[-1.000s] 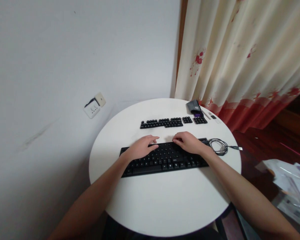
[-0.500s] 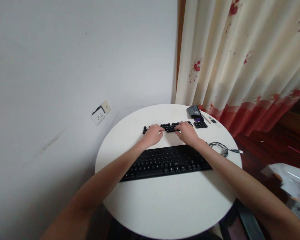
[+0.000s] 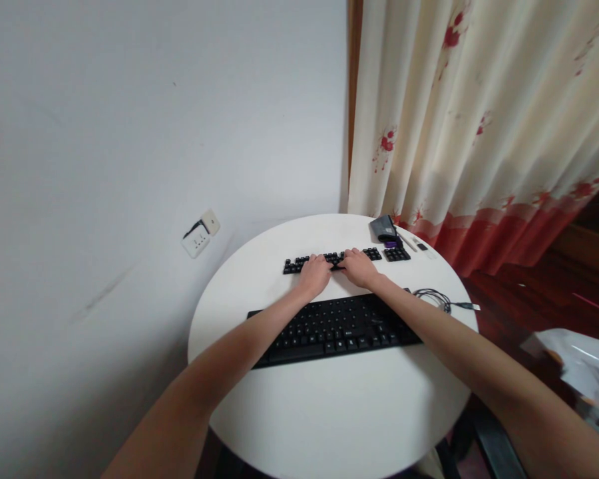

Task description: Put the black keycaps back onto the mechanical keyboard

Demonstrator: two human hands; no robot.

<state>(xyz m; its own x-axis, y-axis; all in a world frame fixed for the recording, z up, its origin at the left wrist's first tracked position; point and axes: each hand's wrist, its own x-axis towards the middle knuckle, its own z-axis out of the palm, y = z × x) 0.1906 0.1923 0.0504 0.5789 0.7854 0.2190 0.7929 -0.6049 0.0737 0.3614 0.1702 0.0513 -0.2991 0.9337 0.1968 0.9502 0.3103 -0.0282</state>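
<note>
Small black keycaps (image 3: 292, 267) lie in a long, narrow block of rows on the white round table (image 3: 329, 412). My left hand (image 3: 315, 273) is at the middle of the block, its fingers curled over the keycaps. Close on its right, my right hand (image 3: 358, 267) also has bent fingers on them, with its thumb at the near side. The hands hide the keycaps beneath them. Nearer to me lies a black keyboard (image 3: 339, 326), partly under my forearms. A separate small block of keycaps (image 3: 397, 254) sits to the right of the long one.
A grey pouch (image 3: 383, 228) with something purple beside it stands at the table's back right, near a thin white stick (image 3: 408, 242). A coiled black USB cable (image 3: 446, 303) rests by the right edge. The wall (image 3: 130, 166) borders the left, a flowered curtain (image 3: 429, 120) the right.
My hands have come closer together over the middle of the keycap block, and their fingers are more curled. The view has shifted slightly.
</note>
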